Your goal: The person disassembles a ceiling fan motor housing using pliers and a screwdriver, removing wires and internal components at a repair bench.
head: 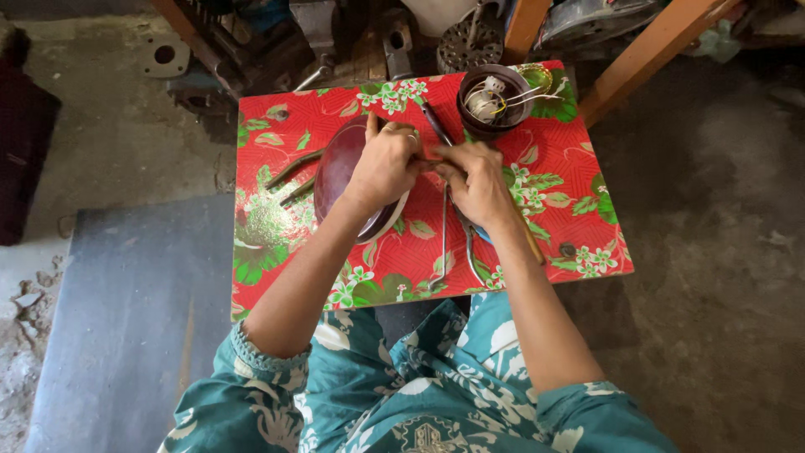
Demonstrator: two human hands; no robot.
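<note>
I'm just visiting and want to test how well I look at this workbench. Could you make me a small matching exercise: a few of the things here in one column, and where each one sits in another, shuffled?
Things:
1. dark round cup with wires
2. dark red domed cover
3. pliers
4. left hand

Places:
A. lying left of the domed cover
B. resting on top of the domed cover
C. at the far edge of the red flowered table
D. under the left hand, left of the table's middle

Pairs: 1-C, 2-D, 3-A, 4-B
</note>
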